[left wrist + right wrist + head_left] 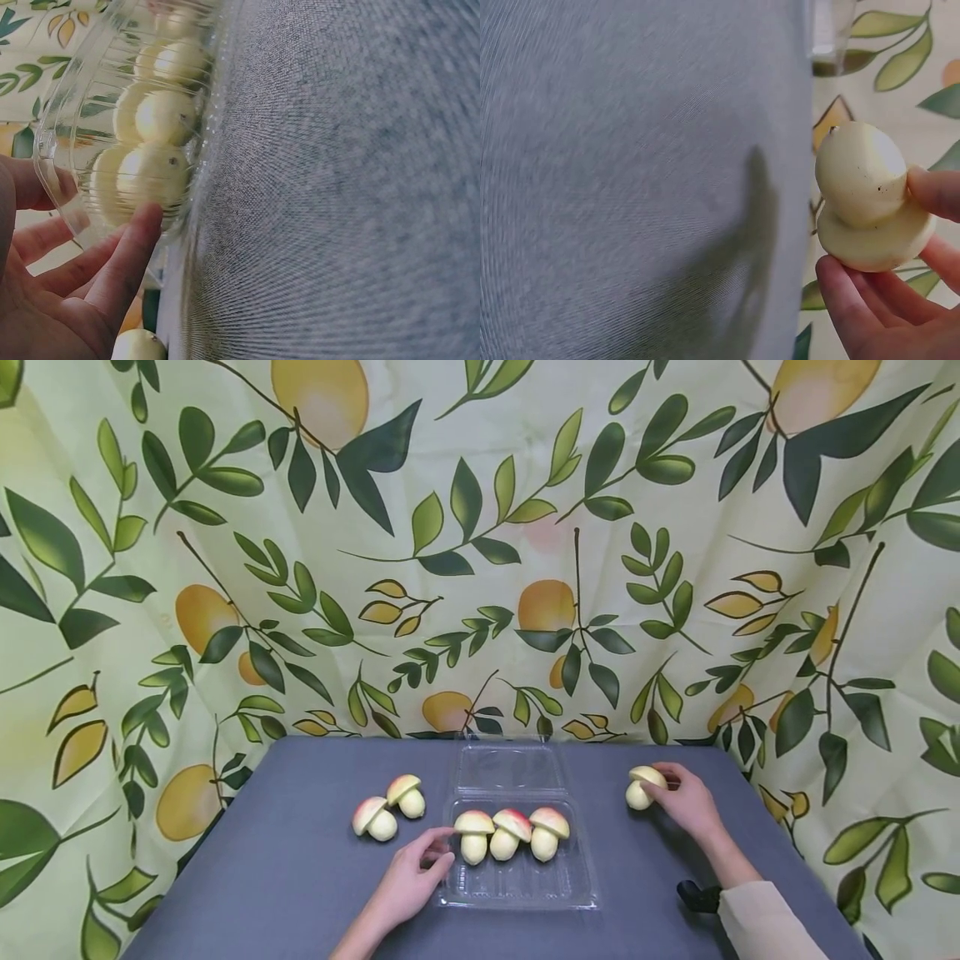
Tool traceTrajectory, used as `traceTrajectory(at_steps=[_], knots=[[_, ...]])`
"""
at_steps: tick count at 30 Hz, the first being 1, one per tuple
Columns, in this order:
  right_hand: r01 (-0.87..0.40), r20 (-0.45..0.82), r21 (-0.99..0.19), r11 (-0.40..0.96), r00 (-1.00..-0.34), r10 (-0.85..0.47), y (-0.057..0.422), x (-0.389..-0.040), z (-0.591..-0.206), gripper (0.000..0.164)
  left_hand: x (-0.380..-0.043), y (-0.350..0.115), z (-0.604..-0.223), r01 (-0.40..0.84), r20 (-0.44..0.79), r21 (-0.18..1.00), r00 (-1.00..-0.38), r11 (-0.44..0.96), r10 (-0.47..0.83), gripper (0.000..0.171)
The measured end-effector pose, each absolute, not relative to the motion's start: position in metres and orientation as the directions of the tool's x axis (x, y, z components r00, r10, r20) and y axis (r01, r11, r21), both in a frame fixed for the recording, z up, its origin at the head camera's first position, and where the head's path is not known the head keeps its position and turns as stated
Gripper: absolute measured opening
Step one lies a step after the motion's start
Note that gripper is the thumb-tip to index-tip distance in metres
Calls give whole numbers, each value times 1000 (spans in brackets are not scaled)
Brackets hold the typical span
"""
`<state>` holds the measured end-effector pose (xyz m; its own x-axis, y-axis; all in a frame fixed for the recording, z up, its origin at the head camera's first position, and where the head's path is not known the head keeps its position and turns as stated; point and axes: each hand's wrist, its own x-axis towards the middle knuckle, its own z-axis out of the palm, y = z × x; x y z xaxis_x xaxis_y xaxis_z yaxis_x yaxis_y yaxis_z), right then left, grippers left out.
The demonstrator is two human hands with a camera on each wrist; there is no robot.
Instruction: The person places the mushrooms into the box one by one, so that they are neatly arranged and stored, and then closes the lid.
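Note:
My right hand [686, 802] grips a toy mushroom [641, 787] at the right of the table, fingers and thumb round its cap. The right wrist view shows its pale stem [861, 172] and the underside of the cap. My left hand [412, 872] holds the left side of a clear plastic container [517, 889], thumb against the outer wall and fingers at the rim. Inside it, three mushrooms stand in a row: left [474, 837], middle [510, 833] and right [549, 833]. Their caps are cream with a red blush.
Two more mushrooms lie left of the container, one nearer [375, 818] and one farther [407, 796]. The container's lid [510, 767] is folded back toward the leaf-and-fruit-patterned cloth [465, 610]. A dark grey cloth covers the table [285, 860]. A black strap [697, 897] crosses my right wrist.

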<state>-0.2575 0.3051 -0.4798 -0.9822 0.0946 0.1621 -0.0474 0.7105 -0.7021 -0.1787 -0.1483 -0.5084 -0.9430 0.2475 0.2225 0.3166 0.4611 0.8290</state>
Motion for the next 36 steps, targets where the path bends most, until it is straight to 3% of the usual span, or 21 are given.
traceTrajectory(at_steps=[20, 36], knots=[[-196, 259, -754, 627, -966, 10, 264, -225, -447, 51, -180, -148, -506, 283, 181, 835, -951, 473, 249, 33], [-288, 305, -780, 555, -950, -65, 226, -196, -456, 42, -180, -148, -506, 293, 191, 830, -949, 474, 251, 33]])
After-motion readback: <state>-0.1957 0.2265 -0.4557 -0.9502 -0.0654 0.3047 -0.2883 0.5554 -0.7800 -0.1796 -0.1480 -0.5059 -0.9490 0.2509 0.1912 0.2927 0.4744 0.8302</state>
